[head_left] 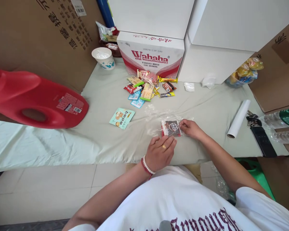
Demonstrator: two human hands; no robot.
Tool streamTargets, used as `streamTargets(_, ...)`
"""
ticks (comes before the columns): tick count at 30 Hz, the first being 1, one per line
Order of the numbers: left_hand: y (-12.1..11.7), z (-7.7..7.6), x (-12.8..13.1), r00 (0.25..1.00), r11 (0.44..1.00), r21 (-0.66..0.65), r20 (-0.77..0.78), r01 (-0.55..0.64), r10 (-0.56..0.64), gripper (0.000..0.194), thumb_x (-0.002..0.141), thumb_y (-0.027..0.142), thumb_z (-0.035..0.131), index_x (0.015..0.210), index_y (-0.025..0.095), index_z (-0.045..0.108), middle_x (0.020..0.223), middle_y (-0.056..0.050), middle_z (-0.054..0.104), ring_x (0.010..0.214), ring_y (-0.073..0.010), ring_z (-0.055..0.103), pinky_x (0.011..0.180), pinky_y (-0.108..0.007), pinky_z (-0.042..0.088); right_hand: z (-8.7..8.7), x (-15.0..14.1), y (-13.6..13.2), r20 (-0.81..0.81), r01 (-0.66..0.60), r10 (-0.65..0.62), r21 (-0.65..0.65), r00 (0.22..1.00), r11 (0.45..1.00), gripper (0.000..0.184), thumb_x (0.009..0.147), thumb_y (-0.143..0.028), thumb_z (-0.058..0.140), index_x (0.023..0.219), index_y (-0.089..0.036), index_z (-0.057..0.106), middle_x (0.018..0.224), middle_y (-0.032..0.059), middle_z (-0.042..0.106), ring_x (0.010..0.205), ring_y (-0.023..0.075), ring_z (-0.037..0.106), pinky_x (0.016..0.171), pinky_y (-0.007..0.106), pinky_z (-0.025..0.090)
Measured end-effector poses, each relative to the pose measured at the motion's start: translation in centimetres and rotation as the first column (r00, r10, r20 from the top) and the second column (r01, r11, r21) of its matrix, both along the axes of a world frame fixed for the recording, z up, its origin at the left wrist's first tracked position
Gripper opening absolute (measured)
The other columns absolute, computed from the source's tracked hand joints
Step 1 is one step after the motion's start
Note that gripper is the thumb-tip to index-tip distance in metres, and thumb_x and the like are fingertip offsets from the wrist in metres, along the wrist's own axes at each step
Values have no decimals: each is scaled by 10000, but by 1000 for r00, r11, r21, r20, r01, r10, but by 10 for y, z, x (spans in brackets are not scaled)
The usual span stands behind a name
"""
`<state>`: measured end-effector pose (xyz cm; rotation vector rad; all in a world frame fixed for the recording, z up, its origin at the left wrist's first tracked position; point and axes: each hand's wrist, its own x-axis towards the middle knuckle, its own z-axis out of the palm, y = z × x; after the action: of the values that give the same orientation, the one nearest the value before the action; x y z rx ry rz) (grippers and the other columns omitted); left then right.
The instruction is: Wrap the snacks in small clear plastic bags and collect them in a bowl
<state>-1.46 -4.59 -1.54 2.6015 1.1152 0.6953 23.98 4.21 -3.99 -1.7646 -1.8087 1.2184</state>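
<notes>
A small dark snack packet [173, 126] with a white left edge and red trim lies in front of me, on or inside a clear plastic bag [154, 123]; I cannot tell which. My left hand [161, 151], wearing a ring and a beaded bracelet, rests along the packet's near edge with its fingers stretched out. At the right edge of the packet, my right hand [189, 128] has thumb and fingers pinched together on the clear plastic. A light green pouch [122, 118] lies flat to the left. Beyond the bag is a loose pile of wrapped snacks [147, 91].
A Wahaha carton [151, 54] and white boxes [214, 57] line the back. A red jug [43, 99] and a paper cup [103, 58] are at left. To the right are a white roll [239, 118], a black case [262, 141] with keys, plastic bottles [285, 117] and a snack tub [242, 77].
</notes>
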Motion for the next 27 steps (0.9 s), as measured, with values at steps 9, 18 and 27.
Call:
streamTargets(9, 63, -17, 31, 983, 982, -87, -91, -168, 160, 354, 1060, 293, 383, 1258, 225, 669, 1325, -83, 712, 1180, -265, 617, 910, -476, 381, 39, 30, 19, 371, -68, 6, 155, 929, 986, 359, 962, -494, 500, 845, -203, 674, 759, 48, 636, 698, 194, 530, 666, 313, 386)
streamTargets(18, 52, -21, 28, 977, 983, -75, -143, -169, 157, 372, 1042, 298, 427, 1331, 254, 657, 1397, -67, 674, 1110, -295, 583, 862, -490, 382, 31, -33, 104, 373, -332, 248, 180, 894, 926, 652, 766, -517, 818, 1273, -143, 653, 1026, 134, 708, 1032, 304, 593, 901, 378, 453)
streamTargets(27, 50, -22, 29, 980, 980, -106, -119, -171, 158, 372, 1038, 303, 424, 1306, 245, 676, 1328, -96, 706, 1017, -294, 592, 814, -501, 399, 60, -25, 46, 128, -540, 525, 269, 841, 798, 272, 980, -319, 535, 1092, -208, 757, 837, 26, 677, 791, 170, 587, 744, 272, 434)
